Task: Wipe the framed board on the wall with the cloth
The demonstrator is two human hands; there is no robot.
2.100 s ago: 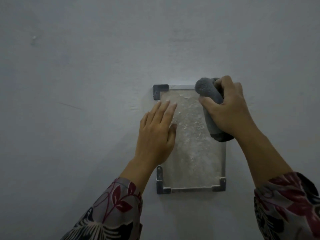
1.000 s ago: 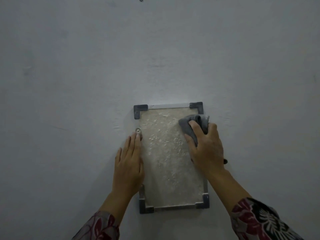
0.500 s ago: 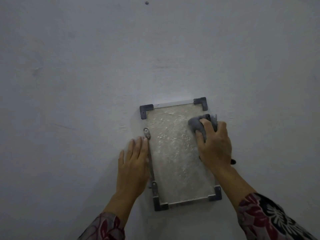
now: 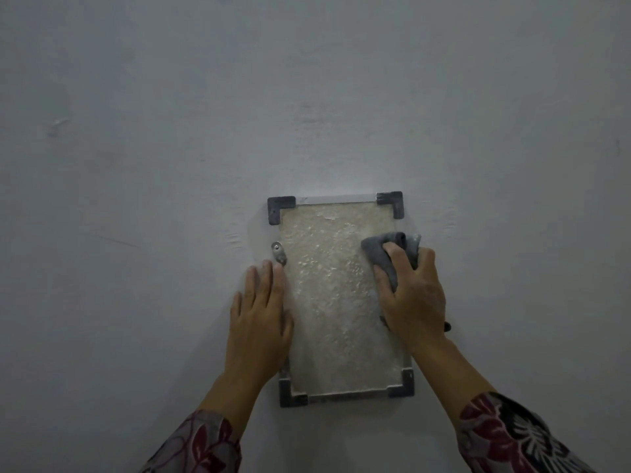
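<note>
The framed board (image 4: 333,295) hangs upright on the wall, a speckled pale panel with dark metal corner pieces. My right hand (image 4: 413,295) presses a grey cloth (image 4: 382,250) against the board's upper right part, near the right edge. My left hand (image 4: 261,319) lies flat with fingers together along the board's left edge, covering part of the frame. A small metal bracket with a screw (image 4: 278,252) sits just above my left fingertips.
The plain grey-white wall (image 4: 153,165) surrounds the board on all sides, with faint scuffs at the left. Patterned sleeves cover both of my forearms at the bottom of the view.
My right hand with the cloth came down from the board's top right corner to its upper right part. My left hand slid from the panel to the left frame edge.
</note>
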